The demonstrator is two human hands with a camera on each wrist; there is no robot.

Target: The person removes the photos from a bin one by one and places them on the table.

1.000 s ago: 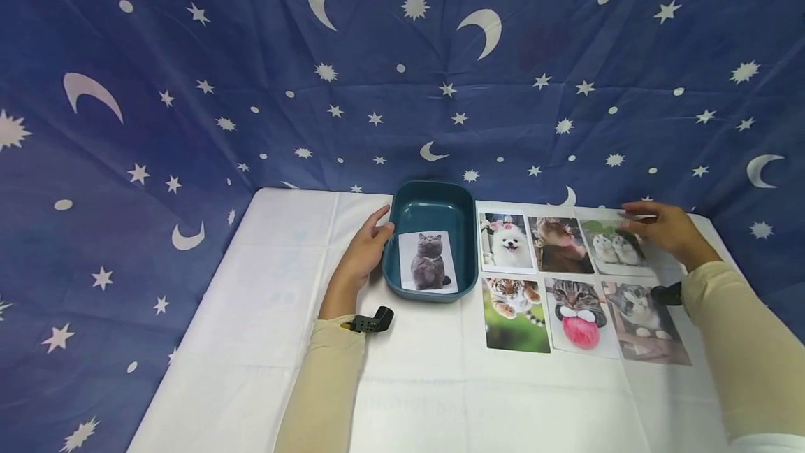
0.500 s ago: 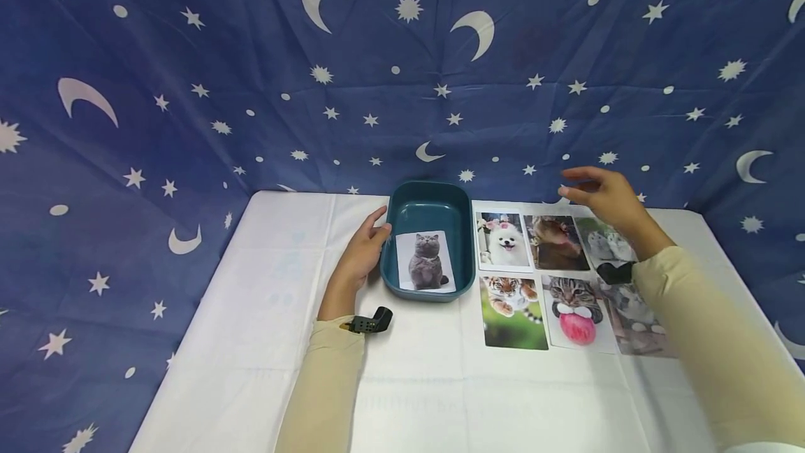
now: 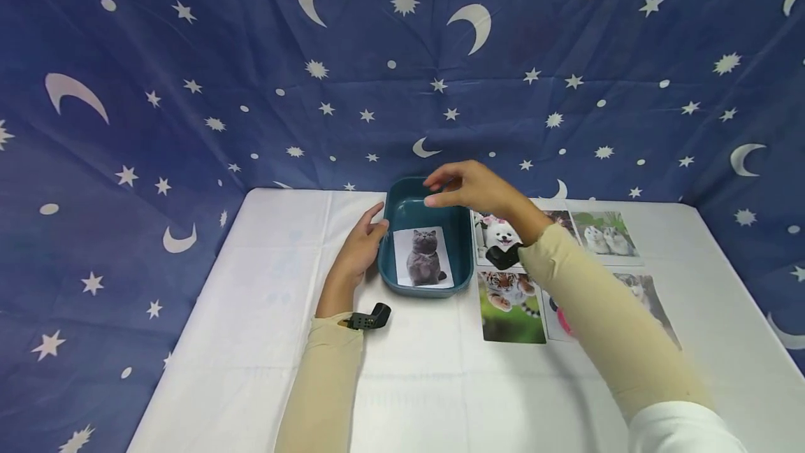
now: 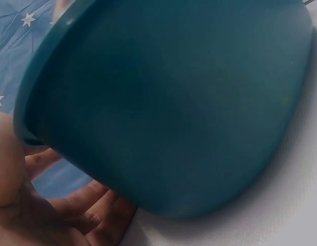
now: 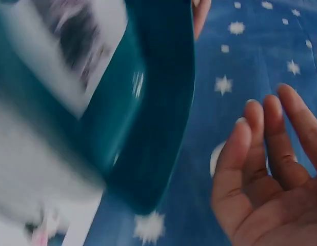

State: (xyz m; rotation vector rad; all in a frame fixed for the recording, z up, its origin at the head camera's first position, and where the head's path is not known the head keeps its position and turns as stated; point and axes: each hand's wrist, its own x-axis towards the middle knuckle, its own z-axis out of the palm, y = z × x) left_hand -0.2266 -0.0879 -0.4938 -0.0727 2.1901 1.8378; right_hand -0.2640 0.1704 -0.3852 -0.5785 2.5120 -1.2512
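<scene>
Swung across from the far right of the photo grid, the right hand (image 3: 468,187) now hovers above the back rim of the teal tray (image 3: 466,243). Its fingers are straight and loosely spread, and the wrist view shows the palm empty — no card between them. The left hand (image 3: 358,250) rests against the tray's left wall, fingers relaxed along the outside rather than curled round it; the left wrist view shows little but that wall.

One card, the grey cat photo (image 3: 423,256), lies flat on the tray floor. The other photos remain on the white tablecloth (image 3: 270,285) just right of the tray: the white dog photo (image 3: 497,233) partly under the right forearm, the tiger cub photo (image 3: 511,296) below it, the hamster photo (image 3: 602,233) further right.

To do this well, I judge the left hand should keep bracing the tray so it cannot slide, while the right lowers with flat fingers — a light touch.
</scene>
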